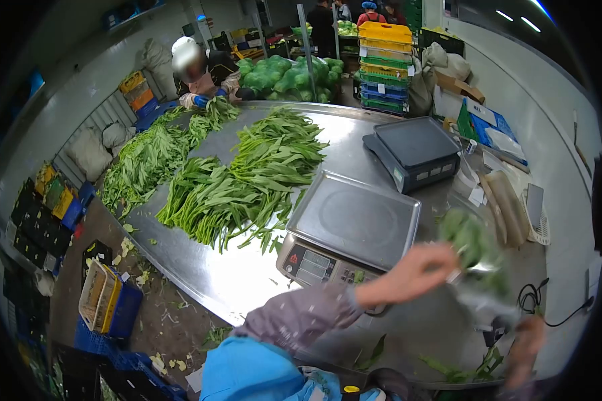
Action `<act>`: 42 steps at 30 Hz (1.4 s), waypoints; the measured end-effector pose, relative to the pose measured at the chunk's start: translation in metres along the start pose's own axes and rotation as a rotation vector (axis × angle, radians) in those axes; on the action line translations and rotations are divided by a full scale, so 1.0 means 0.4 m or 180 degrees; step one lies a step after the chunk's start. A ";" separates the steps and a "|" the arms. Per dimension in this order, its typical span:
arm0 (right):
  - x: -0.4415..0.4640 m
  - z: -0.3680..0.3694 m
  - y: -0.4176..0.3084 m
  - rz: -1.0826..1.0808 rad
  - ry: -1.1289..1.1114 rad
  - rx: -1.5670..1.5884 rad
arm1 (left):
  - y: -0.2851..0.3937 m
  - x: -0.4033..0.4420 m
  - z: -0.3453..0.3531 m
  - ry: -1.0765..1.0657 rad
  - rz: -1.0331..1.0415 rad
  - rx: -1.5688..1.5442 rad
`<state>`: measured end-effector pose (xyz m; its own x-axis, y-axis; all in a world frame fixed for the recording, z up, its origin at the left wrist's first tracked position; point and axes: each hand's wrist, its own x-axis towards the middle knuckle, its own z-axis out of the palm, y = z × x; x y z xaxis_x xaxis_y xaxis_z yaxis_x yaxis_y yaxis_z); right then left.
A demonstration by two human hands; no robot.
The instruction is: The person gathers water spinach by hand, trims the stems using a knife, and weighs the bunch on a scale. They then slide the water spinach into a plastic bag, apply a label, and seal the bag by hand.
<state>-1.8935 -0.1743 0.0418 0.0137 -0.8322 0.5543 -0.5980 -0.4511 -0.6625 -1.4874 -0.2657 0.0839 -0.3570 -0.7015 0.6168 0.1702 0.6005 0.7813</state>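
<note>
A clear plastic bag of leafy greens, smeared by motion, hangs over the right side of the metal table. My left hand is closed, with its fingertips pinching the edge of this bag. Lower down, my right hand is at the bag's other end, too blurred to show its fingers. Just beyond my left forearm stands a weighing scale with a bare metal pan. Loose leafy green stalks lie in piles to the left of the scale.
A second, dark scale stands behind the first. A co-worker in blue gloves handles greens at the far left. Stacked crates and green net sacks stand behind the table. A black cable lies at right.
</note>
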 end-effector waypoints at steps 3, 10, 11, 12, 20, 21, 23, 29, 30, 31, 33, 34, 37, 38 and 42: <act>-0.211 0.236 -0.057 -0.0902 -0.1562 -0.1732 | -0.225 -0.381 0.078 -0.0138 -0.1248 0.0023; -0.216 0.328 -0.117 0.1462 -0.1703 -0.0478 | -0.266 -0.589 0.177 0.0130 -0.2508 0.0414; -0.184 0.339 -0.143 0.1450 -0.1709 -0.0444 | -0.297 -0.599 0.202 0.0389 -0.2419 0.0494; -0.163 0.350 -0.143 0.1434 -0.1718 -0.0443 | -0.293 -0.589 0.209 0.0656 -0.2335 0.0572; -0.136 0.490 -0.104 0.0465 -0.1272 -0.1283 | -0.305 -0.594 0.190 -0.0458 -0.3564 0.0289; -0.137 0.501 -0.109 0.0466 -0.1283 -0.1276 | -0.298 -0.595 0.187 -0.0455 -0.3697 0.0233; -0.137 0.520 -0.116 0.0409 -0.1384 -0.1381 | -0.309 -0.616 0.191 -0.0358 -0.3695 0.0224; -0.220 0.580 0.004 0.0336 -0.2448 -0.1676 | -0.298 -0.634 0.205 -0.0160 -0.3876 -0.0704; -0.230 0.579 0.009 0.0320 -0.2444 -0.1680 | -0.283 -0.626 0.201 0.0023 -0.4152 -0.1775; -0.237 0.578 0.013 0.0405 -0.2338 -0.1647 | -0.270 -0.615 0.192 0.0040 -0.4139 -0.1773; -0.249 0.573 0.005 0.0533 -0.2254 -0.1605 | -0.236 -0.606 0.164 -0.0280 -0.4322 -0.1827; -0.246 0.567 -0.005 0.0631 -0.2207 -0.1555 | -0.233 -0.615 0.150 -0.0299 -0.4342 -0.1834; -0.240 0.577 -0.014 0.0673 -0.1975 -0.1405 | -0.211 -0.648 0.098 -0.0687 -0.4248 -0.1680; -0.258 0.565 -0.017 0.0661 -0.1798 -0.1337 | -0.162 -0.636 0.065 -0.0719 -0.4264 -0.1289; -0.258 0.551 -0.060 0.0687 -0.1088 -0.0998 | -0.168 -0.694 -0.005 -0.1185 -0.2258 0.3320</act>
<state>-1.7041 -0.1486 -0.1105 0.0932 -0.9773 0.1902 -0.8270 -0.1824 -0.5318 -1.3981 -0.1122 -0.1397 -0.3334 -0.9386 -0.0887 -0.8827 0.2778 0.3789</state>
